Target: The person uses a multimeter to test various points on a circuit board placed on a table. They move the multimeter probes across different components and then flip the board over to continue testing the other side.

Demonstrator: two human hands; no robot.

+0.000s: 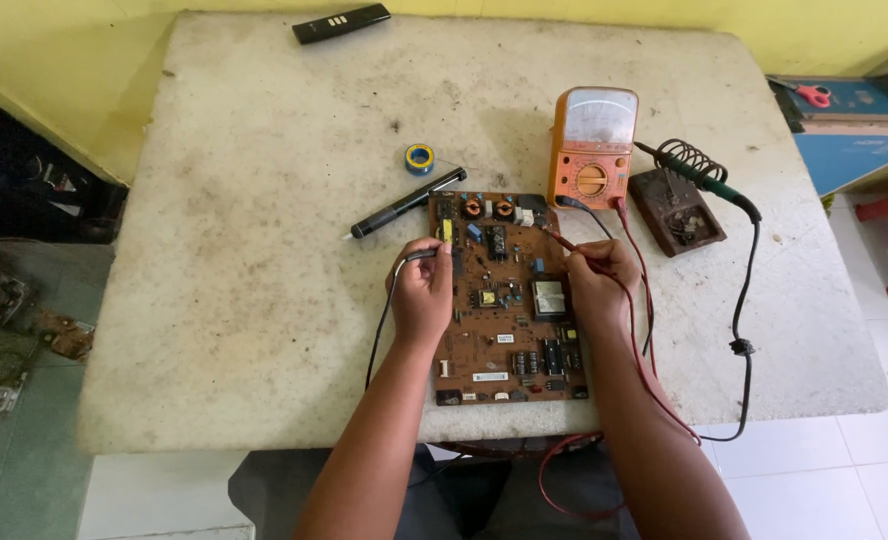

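A brown circuit board (509,320) lies flat on the stone table (264,250), studded with several small components. My left hand (422,290) grips a black test probe (426,255) whose tip rests at the board's upper left edge. My right hand (602,285) holds a red test probe (562,243) pointed at the board's upper right part. Both probe leads run to an orange analogue multimeter (594,145) standing just behind the board.
A soldering iron (709,175) rests on its coil stand with a brown base (676,208), cable trailing off the right edge. A black desoldering pump (409,203), a blue solder reel (420,157) and a black remote (342,22) lie behind. Red scissors (814,95) sit on a side shelf.
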